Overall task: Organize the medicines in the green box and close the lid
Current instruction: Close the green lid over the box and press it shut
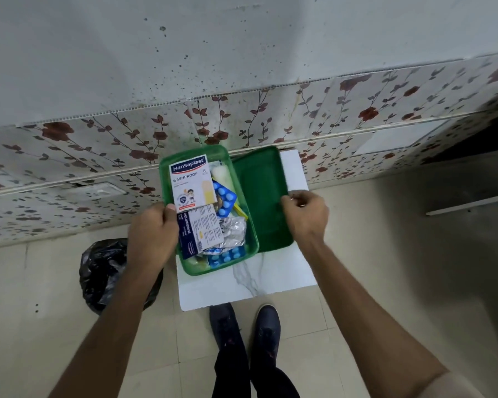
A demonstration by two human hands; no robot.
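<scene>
The green box point(250, 242) stands open on a small white marble-topped table point(242, 285). Inside lie a white Hansaplast plaster packet point(191, 182), a dark blue and white dressing packet point(200, 231), blue pill blisters point(224, 199), a crumpled silver blister point(235, 231) and a white gauze roll point(223, 175). The green lid point(260, 193) lies open flat to the box's right. My left hand point(153, 234) grips the box's left wall, thumb on the plaster packet's lower corner. My right hand point(305, 214) pinches the lid's right edge.
A black plastic bag point(104, 271) sits on the tiled floor left of the table. A flower-patterned tiled wall point(328, 116) rises just behind the table. My two dark shoes point(245, 326) stand at the table's near edge.
</scene>
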